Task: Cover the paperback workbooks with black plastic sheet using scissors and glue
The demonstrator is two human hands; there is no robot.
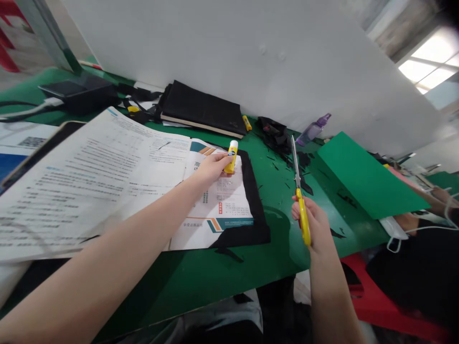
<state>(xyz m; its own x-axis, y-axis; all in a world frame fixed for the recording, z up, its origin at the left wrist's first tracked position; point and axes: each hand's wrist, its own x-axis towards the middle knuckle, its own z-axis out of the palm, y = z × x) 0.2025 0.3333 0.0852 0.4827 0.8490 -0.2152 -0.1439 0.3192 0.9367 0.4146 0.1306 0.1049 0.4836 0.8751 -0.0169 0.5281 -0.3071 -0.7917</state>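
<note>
My left hand is closed round a yellow glue stick with a white cap, held above the printed page. In my right hand is a pair of scissors with yellow handles, its blades together and pointing away from me. Under my left forearm lies an open printed booklet. Its right-hand page has black paper along the right side and the lower right corner. Black paper scraps are scattered on the green table.
Behind the booklet lies a black notebook, with a small yellow item beside it. Crumpled black material and a purple spray bottle stand near the white partition. At right are a green sheet and another person's arm.
</note>
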